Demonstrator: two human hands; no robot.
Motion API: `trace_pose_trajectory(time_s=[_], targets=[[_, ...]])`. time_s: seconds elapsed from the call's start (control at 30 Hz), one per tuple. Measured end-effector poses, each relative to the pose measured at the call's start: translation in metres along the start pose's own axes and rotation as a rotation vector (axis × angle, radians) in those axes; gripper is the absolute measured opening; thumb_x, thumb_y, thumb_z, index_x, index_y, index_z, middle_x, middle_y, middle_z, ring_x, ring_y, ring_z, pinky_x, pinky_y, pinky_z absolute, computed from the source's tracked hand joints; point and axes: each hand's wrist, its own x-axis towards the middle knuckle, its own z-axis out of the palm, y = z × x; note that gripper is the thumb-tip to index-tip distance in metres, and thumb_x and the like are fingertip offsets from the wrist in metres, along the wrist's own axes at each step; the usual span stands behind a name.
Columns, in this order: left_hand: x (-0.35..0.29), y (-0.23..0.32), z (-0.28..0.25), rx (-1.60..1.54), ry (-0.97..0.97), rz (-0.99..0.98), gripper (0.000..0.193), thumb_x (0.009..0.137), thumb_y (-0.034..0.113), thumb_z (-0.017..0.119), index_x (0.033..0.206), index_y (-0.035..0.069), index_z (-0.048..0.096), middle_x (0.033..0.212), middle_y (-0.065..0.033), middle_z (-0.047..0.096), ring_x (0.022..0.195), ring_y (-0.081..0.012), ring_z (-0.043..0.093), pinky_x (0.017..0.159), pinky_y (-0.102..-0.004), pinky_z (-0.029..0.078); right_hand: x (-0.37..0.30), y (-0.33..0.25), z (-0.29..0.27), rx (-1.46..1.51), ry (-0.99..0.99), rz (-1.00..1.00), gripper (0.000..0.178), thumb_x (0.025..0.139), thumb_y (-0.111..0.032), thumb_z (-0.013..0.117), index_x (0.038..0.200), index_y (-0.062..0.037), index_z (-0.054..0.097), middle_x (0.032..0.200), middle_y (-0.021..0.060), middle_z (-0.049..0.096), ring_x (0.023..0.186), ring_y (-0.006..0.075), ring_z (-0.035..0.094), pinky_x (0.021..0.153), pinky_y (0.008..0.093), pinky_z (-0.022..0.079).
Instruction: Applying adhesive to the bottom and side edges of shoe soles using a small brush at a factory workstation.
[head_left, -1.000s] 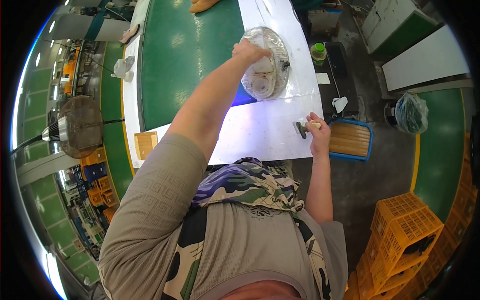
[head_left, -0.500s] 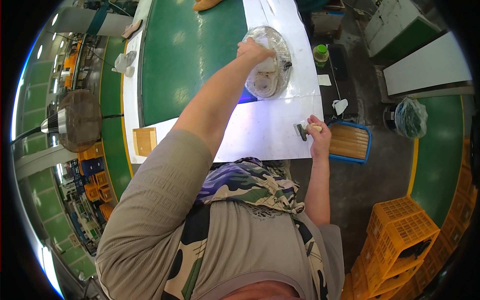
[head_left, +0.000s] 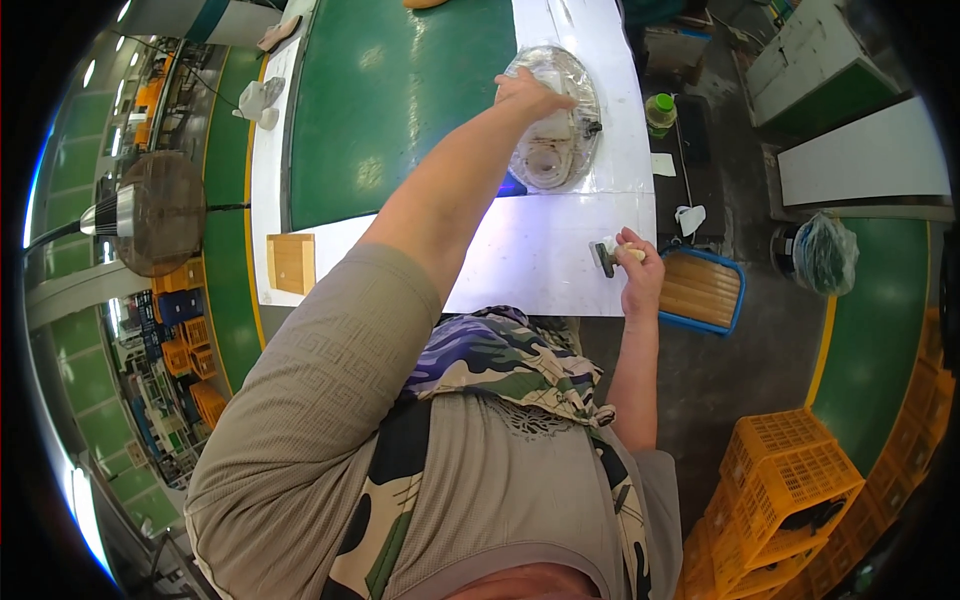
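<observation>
My left hand [head_left: 535,95] reaches far forward over an oval dish wrapped in clear plastic [head_left: 572,150], at the far right of the worktable. Its fingers are bent down at the dish's left side, and whatever they may hold is hidden. A pale ring-shaped form shows inside the dish, and a small black clip-like part [head_left: 592,129] sits on its right rim. At the table's near right corner, my right hand [head_left: 643,277] is closed around the pale handle of a small brush-like tool [head_left: 605,258]. The tool's flat dark head points left above the white surface.
A green mat [head_left: 400,110] covers much of the white worktable [head_left: 540,250]. A wooden block [head_left: 291,264] lies at its near left corner. Right of the table are a green-capped bottle [head_left: 660,112], a blue-framed stool [head_left: 703,290] and stacked orange crates [head_left: 785,470]. A fan [head_left: 160,213] stands left.
The view has shifted slightly, so the table and dish appear a little farther right and higher. Both hands keep about the same places relative to the dish and tool.
</observation>
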Motion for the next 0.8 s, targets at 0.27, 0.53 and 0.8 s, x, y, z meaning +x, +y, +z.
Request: trace_pose_trajectory(time_s=[0.27, 0.53, 0.8], targets=[[0.006, -0.004, 0.003, -0.005, -0.004, 0.017, 0.126, 0.059, 0.070, 0.078, 0.151, 0.009, 0.019, 0.152, -0.0266, 0.020, 0.123, -0.0403, 0.052, 0.100, -0.0438, 0.047, 0.030, 0.006, 0.039, -0.048, -0.136, 0.018, 0.016, 0.080, -0.003, 0.071, 0.095, 0.0005, 0.065, 0.136, 0.0214, 0.051, 0.121, 0.0280, 0.054, 0.098, 0.0369, 0.046], [0.028, -0.065, -0.007, -0.378, 0.242, 0.163, 0.088, 0.072, 0.052, 0.072, 0.142, 0.006, 0.042, 0.129, -0.0232, 0.057, 0.119, -0.0352, 0.057, 0.099, -0.0404, 0.047, 0.069, 0.002, 0.072, -0.155, -0.179, 0.046, 0.014, 0.075, -0.004, 0.073, 0.085, 0.0009, 0.065, 0.139, 0.0238, 0.048, 0.118, 0.0265, 0.054, 0.095, 0.0329, 0.047], [0.041, -0.172, 0.103, -0.744, -0.166, 0.043, 0.026, 0.084, 0.018, 0.066, 0.106, 0.005, 0.071, 0.091, -0.0131, 0.071, 0.071, -0.0218, 0.070, 0.062, -0.0362, 0.057, 0.122, 0.000, 0.071, -0.286, -0.201, 0.038, 0.010, 0.072, -0.004, 0.070, 0.076, -0.0005, 0.062, 0.131, 0.0228, 0.055, 0.097, 0.0197, 0.059, 0.077, 0.0290, 0.049]])
